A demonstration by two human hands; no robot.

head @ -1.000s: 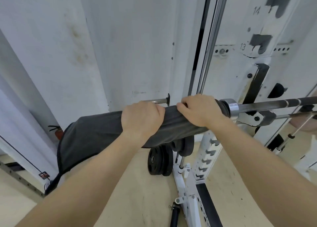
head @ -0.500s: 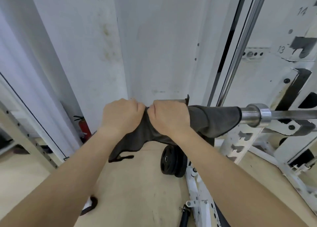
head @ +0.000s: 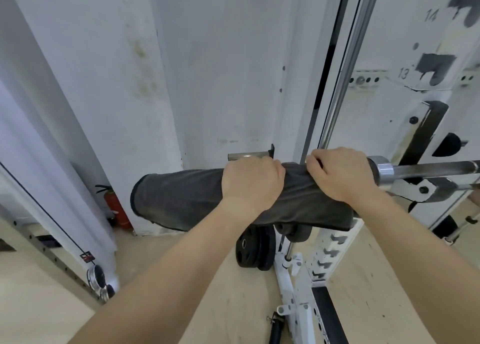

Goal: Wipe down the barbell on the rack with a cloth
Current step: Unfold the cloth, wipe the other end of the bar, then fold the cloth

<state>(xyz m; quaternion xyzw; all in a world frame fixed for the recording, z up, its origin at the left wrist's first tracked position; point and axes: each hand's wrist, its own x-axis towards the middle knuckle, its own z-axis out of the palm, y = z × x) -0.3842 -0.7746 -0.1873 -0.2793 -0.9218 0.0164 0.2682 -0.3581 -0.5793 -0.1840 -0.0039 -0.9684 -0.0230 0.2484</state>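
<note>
A dark gray cloth (head: 181, 198) is lying draped over the end of the barbell (head: 428, 167), and both hands are pressing down on it. The left hand (head: 250, 182) is sitting near the middle of the cloth, with its fingers curled over the top. Its grip is clenched around the cloth and the thick bar end under it. The right hand (head: 340, 173) is sitting just beside it, closer to the shiny metal collar (head: 381, 171). Its grip is clenched on the cloth too, with the fingers (head: 313, 159) hooking over the far side.

The cloth is covering the bar end all the way out to the left, where its open edge is hanging past the tip. A flap of it is hanging down below the hands.

The barbell is resting on the white rack (head: 428, 187), with its thin shiny part running off to the right. Black weight plates (head: 255, 247) are standing on the floor (head: 181, 260) below the cloth. A red fire extinguisher (head: 117, 208) is standing by the white wall (head: 220, 71), to the left.
</note>
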